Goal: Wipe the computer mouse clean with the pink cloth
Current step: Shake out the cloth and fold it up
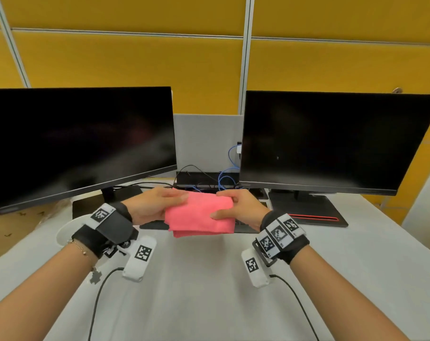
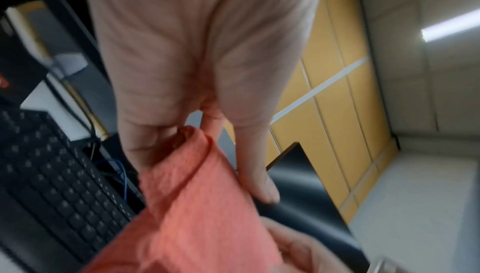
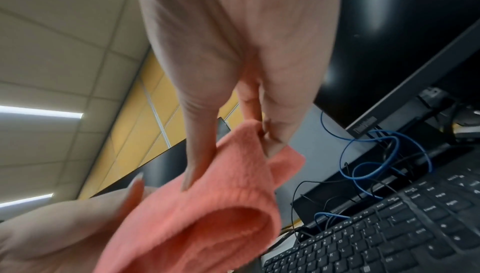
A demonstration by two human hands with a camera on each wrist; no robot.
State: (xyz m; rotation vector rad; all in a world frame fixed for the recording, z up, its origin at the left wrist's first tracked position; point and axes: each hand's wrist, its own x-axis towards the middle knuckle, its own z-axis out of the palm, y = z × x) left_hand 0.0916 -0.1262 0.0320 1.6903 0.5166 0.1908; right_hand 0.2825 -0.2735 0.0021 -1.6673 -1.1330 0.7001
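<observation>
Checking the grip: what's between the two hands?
In the head view, only the folded pink cloth spans from left hand to right hand; both hold it.

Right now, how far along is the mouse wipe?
Early. Done: the pink cloth is picked up and folded. In hand: the left hand and right hand pinch its ends above the keyboard. Left: all the wiping; no mouse is clearly visible in any view.
</observation>
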